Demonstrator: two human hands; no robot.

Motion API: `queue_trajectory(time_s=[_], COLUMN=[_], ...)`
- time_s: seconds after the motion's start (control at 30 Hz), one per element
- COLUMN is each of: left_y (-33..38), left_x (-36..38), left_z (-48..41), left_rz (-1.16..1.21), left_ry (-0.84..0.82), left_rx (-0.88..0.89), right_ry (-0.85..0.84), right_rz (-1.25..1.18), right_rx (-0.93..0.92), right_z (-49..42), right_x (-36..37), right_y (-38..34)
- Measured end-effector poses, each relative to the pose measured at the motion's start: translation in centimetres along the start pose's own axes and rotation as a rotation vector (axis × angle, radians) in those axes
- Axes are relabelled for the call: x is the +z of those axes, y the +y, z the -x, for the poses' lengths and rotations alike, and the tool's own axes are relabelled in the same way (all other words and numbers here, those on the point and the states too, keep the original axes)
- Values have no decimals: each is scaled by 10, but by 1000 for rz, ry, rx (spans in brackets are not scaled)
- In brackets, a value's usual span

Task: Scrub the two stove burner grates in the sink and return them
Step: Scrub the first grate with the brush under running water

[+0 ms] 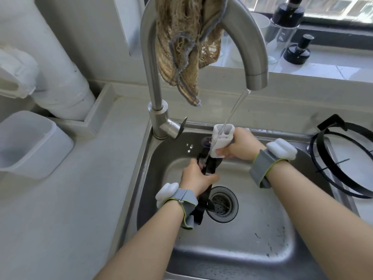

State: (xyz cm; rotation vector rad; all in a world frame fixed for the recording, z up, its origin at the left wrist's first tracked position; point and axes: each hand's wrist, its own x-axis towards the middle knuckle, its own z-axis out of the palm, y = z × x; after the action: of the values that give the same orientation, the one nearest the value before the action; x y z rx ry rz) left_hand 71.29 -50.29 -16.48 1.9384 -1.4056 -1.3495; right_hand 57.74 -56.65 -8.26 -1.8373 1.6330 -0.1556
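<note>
On my feed a pale grey counter (80, 199) runs along a white wall (96, 37). In the counter's back left corner a thick white pipe (60, 77) stands upright, and a clear plastic tub (30, 146) sits at its left edge. At the top right, daylight comes through a window (333, 7) onto a white sill (323, 67), which carries a tall dark-capped bottle (286, 23) and a small black bottle (297, 50).

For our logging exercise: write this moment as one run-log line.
phase: scrubbing; left hand: grips grate over sink; right hand: holds white scrubber under running tap; second grate: right of sink
</note>
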Motion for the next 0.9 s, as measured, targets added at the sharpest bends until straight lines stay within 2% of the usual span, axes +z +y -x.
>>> queue_trajectory(time_s=[0.17,0.23,0.33,0.5,0.67,0.73,0.8,0.9], left_y=[-3,-5,-4,-2,4,4,1,-3], left_x=[1,-1,1,3,9,11,6,1], left_z=[0,-1,0,2,5,5,5,4], left_rz=[-9,-1,15,17,-17,1,13,46], left_ry=[-3,4,-5,-6,-37,-29,-14,7], left_rx=[11,-1,-1,-8,14,0,-5,-30], right_ry=[-85,-117,-109,-84,-137,-94,21,256], right_rz=[27,47,75,9,99,65,-27,-300], right_rx=[-98,-75,-2,-115,-16,-67,-74,99], right_z=[-6,-12,-18,-11,-16,-13,-7,4], right_x=[15,9,-6,13,-7,4,20,24], right_y=[-24,-26,-17,-25,-17,-17,-13,6])
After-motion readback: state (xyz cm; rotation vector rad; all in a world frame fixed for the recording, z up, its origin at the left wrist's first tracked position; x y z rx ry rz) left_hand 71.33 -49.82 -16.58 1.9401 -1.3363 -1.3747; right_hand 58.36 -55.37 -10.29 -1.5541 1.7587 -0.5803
